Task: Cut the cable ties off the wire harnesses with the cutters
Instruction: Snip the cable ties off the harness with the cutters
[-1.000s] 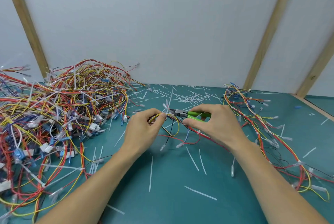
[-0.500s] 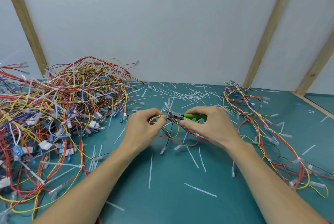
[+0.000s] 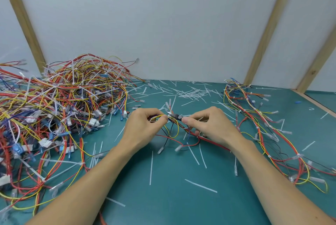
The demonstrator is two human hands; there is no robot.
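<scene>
My left hand (image 3: 143, 126) pinches a small wire harness (image 3: 172, 130) of yellow, red, black and blue wires just above the teal table (image 3: 163, 197). My right hand (image 3: 211, 126) grips the cutters (image 3: 176, 116); only the dark jaws show, the handles are hidden in my palm. The jaws sit at a white cable tie (image 3: 169, 113) on the harness, right beside my left fingertips. Loose harness ends with clear terminals hang down to the table between my hands.
A big tangled heap of tied harnesses (image 3: 54, 115) fills the left side. A smaller spread of harnesses (image 3: 263, 124) lies on the right. Cut white tie pieces (image 3: 190, 92) litter the table, thickest at the back by the white wall. Wooden battens lean against the wall.
Both hands have drifted slightly left and toward me. My right hand has closed further over the cutters, so the green handles no longer show. The jaws stay at the tie.
</scene>
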